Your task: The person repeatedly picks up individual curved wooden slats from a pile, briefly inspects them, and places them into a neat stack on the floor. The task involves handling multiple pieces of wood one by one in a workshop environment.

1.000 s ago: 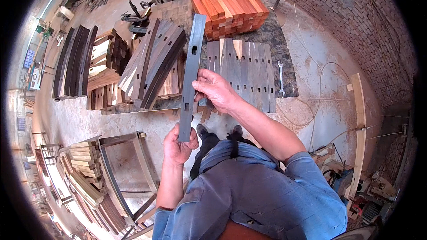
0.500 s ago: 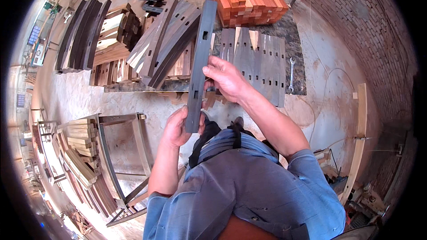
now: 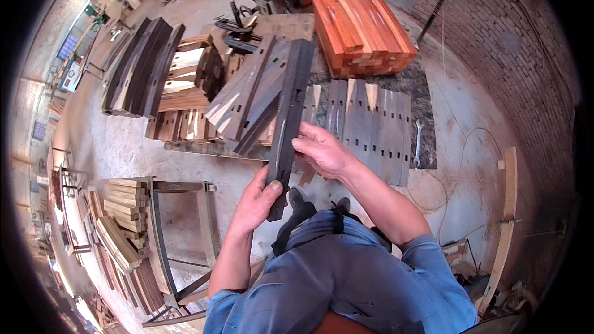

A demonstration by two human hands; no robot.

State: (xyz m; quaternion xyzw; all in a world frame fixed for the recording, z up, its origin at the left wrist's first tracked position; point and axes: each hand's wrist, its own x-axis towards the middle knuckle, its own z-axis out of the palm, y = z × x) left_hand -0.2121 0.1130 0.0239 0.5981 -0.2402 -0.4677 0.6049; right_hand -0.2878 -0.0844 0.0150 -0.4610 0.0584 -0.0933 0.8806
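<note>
A long dark wooden slat (image 3: 288, 124) with mortise slots is held up in front of me, slightly tilted. My left hand (image 3: 257, 200) grips its near end, with the thumb across the face. Farther up, my right hand (image 3: 321, 150) clasps the right edge between thumb and fingers; the fingertips behind it are hidden. Beyond the held piece, similar slotted slats (image 3: 244, 96) lie fanned out on a stack to the left. To the right, a flat row of slotted dark slats (image 3: 376, 124) rests on the worktable (image 3: 423, 96).
A block of reddish-orange timber (image 3: 365, 34) is stacked at the table's back. A wrench (image 3: 418, 142) lies at its right edge. Curved dark boards (image 3: 145, 65) stand at the left. A frame rack (image 3: 162, 241) and pale timber (image 3: 125, 210) are at lower left; a brick wall rises right.
The slat has turned in my hands to show a different face, and my left thumb now lies across it. The surroundings have shifted downward in view, showing more of a machine table behind.
</note>
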